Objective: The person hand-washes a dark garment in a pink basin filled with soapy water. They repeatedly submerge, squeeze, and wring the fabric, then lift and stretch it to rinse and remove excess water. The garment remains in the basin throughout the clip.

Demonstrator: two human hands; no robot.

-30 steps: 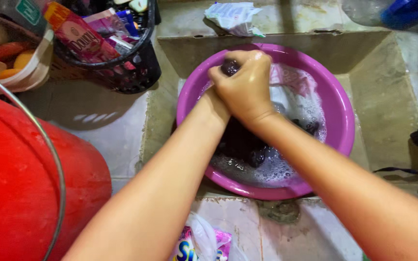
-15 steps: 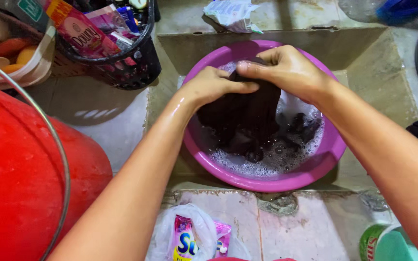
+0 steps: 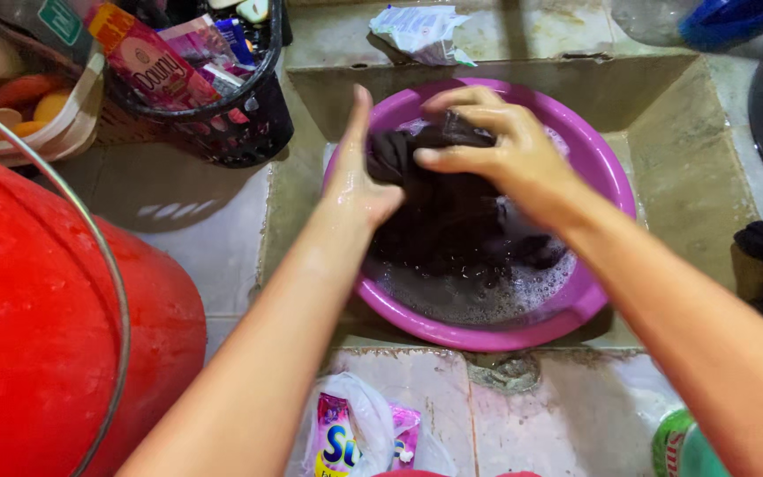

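Head view: I see my left hand (image 3: 357, 181) flat-open, its palm pressed against a dark wet garment (image 3: 452, 212), while my right hand (image 3: 496, 146) clenches a bunched fold, likely to rub it. Beneath both sits a purple basin (image 3: 607, 190) of suds; left of them, a red bucket (image 3: 37, 327).

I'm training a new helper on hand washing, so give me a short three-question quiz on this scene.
1. True or false: the dark cloth is held over the purple basin.
2. Which hand grips the cloth from above: A left, B right?
3. What stands at the person's left: a red ____?

Key:
1. True.
2. B; the right hand clasps it, while the left hand presses its side.
3. Bucket.
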